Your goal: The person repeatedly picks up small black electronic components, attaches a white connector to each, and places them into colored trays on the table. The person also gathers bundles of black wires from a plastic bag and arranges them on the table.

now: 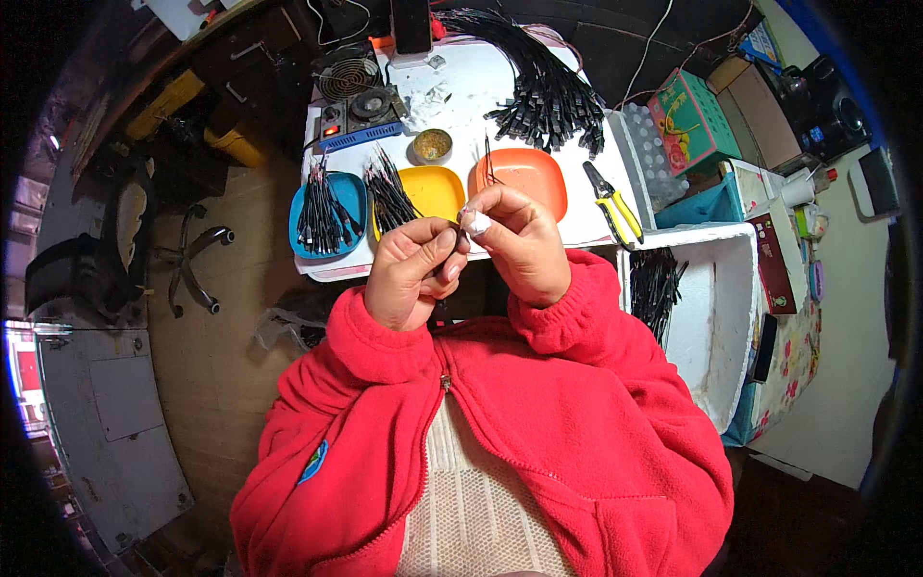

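Observation:
My left hand (415,271) and my right hand (527,252) meet in front of the near table edge, both closed in a pinch. A small dark piece (459,240) shows between the fingertips; they hide most of it, so its kind is unclear. White wrapping covers my right thumb tip. Just beyond the hands lie an orange dish (538,178) with a few thin dark wires (488,163) at its left side, and a yellow dish (437,185). Bundled black cable leads (387,197) rest over the yellow dish's left side. More black leads (325,216) fill a blue dish (358,192).
Yellow-handled wire strippers (615,207) lie right of the dishes. Behind stand a small round bowl (432,146), a device with a lit red switch (363,117) and a large black cable bundle (553,101). A white foam box (716,317) with black leads stands at the right.

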Motion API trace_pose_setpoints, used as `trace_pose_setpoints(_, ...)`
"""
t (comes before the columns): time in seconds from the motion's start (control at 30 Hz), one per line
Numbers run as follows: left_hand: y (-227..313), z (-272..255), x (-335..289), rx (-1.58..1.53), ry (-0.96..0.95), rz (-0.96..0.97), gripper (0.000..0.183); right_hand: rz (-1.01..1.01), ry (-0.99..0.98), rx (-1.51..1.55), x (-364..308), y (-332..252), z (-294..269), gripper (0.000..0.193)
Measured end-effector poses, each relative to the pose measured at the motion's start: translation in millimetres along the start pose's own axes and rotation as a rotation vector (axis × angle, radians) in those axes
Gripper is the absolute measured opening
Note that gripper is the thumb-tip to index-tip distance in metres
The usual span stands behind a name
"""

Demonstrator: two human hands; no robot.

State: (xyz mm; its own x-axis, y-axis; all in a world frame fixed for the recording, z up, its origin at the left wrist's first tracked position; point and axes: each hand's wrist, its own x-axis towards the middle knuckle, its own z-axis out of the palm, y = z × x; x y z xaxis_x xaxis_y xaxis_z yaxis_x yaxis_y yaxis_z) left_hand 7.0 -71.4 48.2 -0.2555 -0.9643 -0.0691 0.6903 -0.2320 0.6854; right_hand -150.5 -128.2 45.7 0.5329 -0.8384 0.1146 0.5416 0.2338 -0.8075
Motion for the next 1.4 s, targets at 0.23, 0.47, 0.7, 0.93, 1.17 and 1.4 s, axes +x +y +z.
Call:
trace_pose_setpoints(0.23,-12,-3,0,0.213,0.101,0.234,0.018,0.099,-0.043,0.304,-1,11,2,0.010)
trace_pose_setpoints(0.47,-20,-13,4,0.502,0.148,0.269,0.020,0.306,-0.098,0.428,5,21,-16,0.016)
trace_pose_setpoints(0.7,-27,-35,20,0.404,0.197,0.200,0.016,0.435,-0.070,0.317,21,39,-60,0.023)
trace_pose_setpoints(0.93,-26,-45,31,0.339,0.316,0.152,0.016,0.065,0.378,-1.291,92,44,-134,0.022)
trace_pose_setpoints(1.17,-25,-45,35,0.307,0.344,0.205,0.014,0.088,0.380,-1.188,90,43,-121,0.017)
trace_pose_setpoints(1.4,-15,-27,54,0.117,0.369,0.336,0.016,0.069,0.149,-0.599,31,18,-55,0.013)
